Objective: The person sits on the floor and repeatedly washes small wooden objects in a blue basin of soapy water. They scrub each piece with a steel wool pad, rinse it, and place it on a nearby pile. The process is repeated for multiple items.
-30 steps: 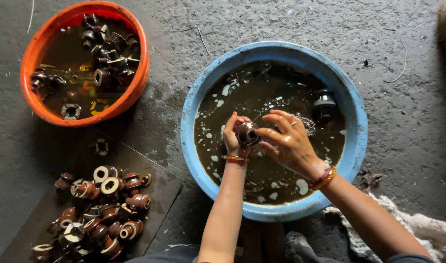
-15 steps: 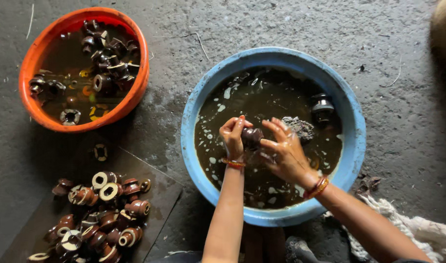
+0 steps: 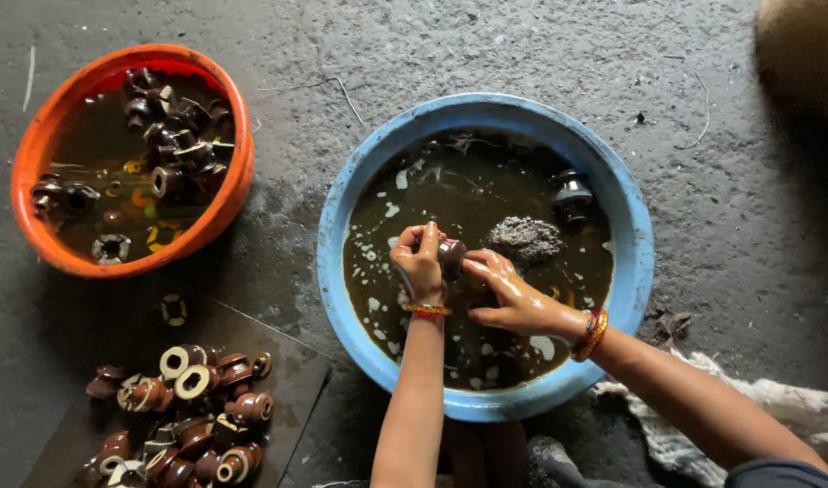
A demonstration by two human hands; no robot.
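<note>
From the head camera, looking straight down: my left hand [image 3: 420,264] has its fingers wrapped tight around a small brown ceramic insulator [image 3: 452,253], held just above the murky water in the blue basin [image 3: 341,298]. My right hand [image 3: 509,300] lies against the same piece from the right, its wet fingers [image 3: 476,267] pinched narrow on its lower edge. I judge this to be the rubbing stage, with the piece gripped in one hand and worked by the other. A next move would need a firm hold, since the glaze looks slick, and a turn of the piece to reach the far face.

Counting what shows: two basins, the blue one and an orange basin [image 3: 34,149] at upper left. In the blue one, the piece in my hands, one dark insulator [image 3: 572,194] at the far right rim, and one grey scrubbing pad [image 3: 525,239] floating just beside my right hand. The orange one holds a heap of about a dozen insulators; I cannot tell exactly. A dark board [image 3: 287,380] on the floor at lower left carries a pile of insulators [image 3: 183,416], roughly twenty, with one loose ring [image 3: 173,309] beside it.
</note>
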